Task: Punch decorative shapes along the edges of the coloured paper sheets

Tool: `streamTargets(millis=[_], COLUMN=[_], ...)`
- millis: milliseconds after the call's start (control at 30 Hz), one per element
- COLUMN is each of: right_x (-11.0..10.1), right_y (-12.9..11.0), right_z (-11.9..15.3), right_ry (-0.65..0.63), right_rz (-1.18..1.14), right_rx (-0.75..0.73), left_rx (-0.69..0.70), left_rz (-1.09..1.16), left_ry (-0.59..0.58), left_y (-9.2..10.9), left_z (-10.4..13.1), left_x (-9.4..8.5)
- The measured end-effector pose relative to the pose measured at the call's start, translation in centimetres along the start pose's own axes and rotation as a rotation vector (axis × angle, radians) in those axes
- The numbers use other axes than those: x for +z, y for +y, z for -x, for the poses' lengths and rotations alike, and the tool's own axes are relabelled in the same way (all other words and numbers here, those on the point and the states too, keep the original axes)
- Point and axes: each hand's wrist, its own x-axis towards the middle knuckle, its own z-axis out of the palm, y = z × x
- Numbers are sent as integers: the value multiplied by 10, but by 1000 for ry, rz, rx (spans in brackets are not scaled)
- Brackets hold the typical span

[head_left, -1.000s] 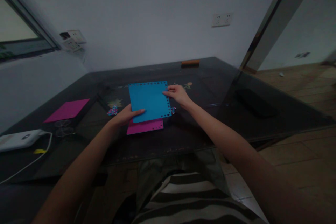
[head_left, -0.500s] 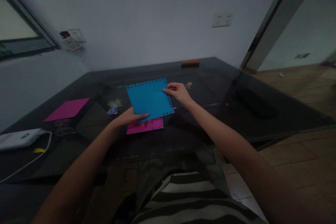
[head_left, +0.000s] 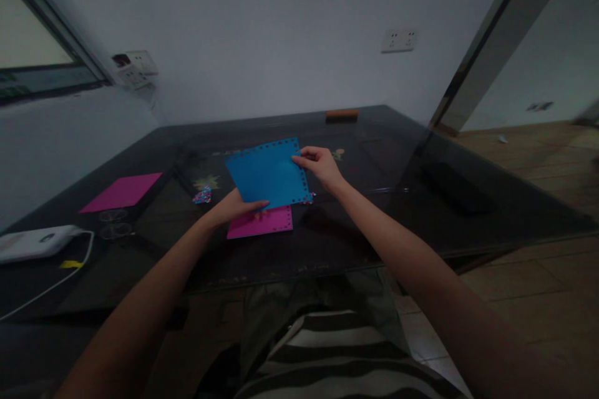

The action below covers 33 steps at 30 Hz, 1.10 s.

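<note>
Fingers (head_left: 309, 151) of right hand (head_left: 324, 168) pinching blue sheet (head_left: 269, 174) — left hand (head_left: 233, 207) pinching lower edge, thumb (head_left: 256, 205) on top.

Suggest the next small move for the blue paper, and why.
Probably lower the blue paper onto the near pink paper. The left hand has its thumb over the lower left part, the right hand pinches the right edge, and the blue sheet is held at a tilt, partly covering the pink one in this view.

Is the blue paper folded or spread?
Spread: the paper shows one wide face, no visible fold, between left hand and right hand.
</note>
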Motion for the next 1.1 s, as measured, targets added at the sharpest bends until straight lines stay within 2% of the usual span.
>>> streamTargets(millis=[400, 700, 900, 1100], right_x=[-2, -3, -8, -12], right_y=[7, 5, 10, 27], right_z=[-2, -4, -7, -8], right_ry=[-13, 10, 60, 52], right_rz=[30, 53, -81, -34], right_rx=[-13, -1, 92, 173], left_rx=[1, -1, 32, 47], left_rz=[-5, 22, 16, 30], left_ry=[-90, -85, -64, -51], left_y=[-4, -6, -6, -3], left_z=[-5, -5, -7, -6], left_x=[-2, -3, -5, -6])
